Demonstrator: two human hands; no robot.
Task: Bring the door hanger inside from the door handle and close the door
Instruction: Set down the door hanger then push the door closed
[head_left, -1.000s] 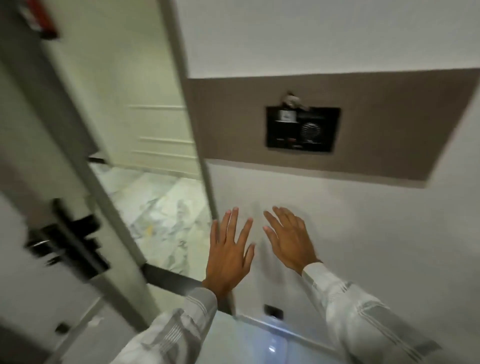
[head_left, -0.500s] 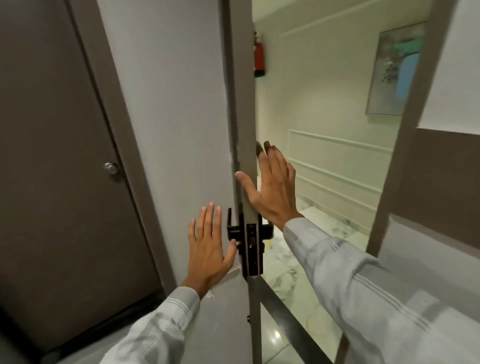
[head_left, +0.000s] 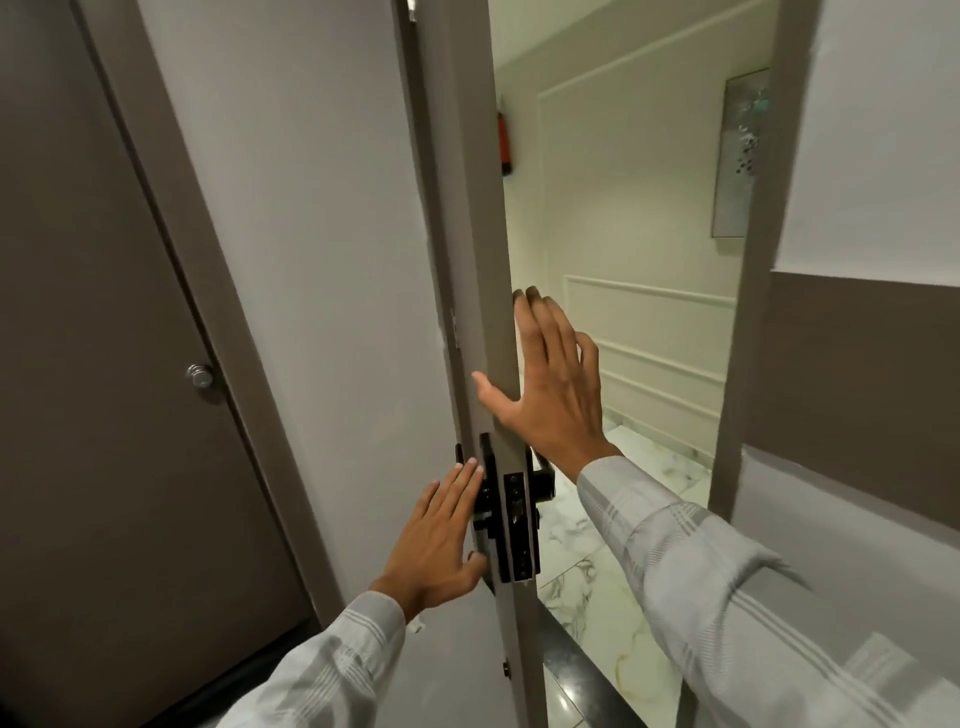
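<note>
The white door (head_left: 332, 260) stands ajar, its grey edge (head_left: 483, 260) facing me. A black lock plate and handle set (head_left: 511, 514) sits on that edge at waist height. My left hand (head_left: 441, 540) is open, fingertips reaching the inner black handle. My right hand (head_left: 550, 389) is open and spread, thumb on the door's edge and fingers past it on the outer side. Only a stub of the outer handle (head_left: 543, 480) shows below my right wrist. No door hanger is visible; the outer face of the door is hidden.
A brown door with a round metal knob (head_left: 200, 375) fills the left. The door frame (head_left: 748, 312) and a wall with a brown band (head_left: 857, 389) stand on the right. Beyond the gap lie a marble corridor floor (head_left: 587, 571), a red extinguisher (head_left: 505, 143) and a picture (head_left: 740, 156).
The view swung from the right wall to the door. My left hand moved up and right to the inner handle. My right hand went to the door's edge and stays there.
</note>
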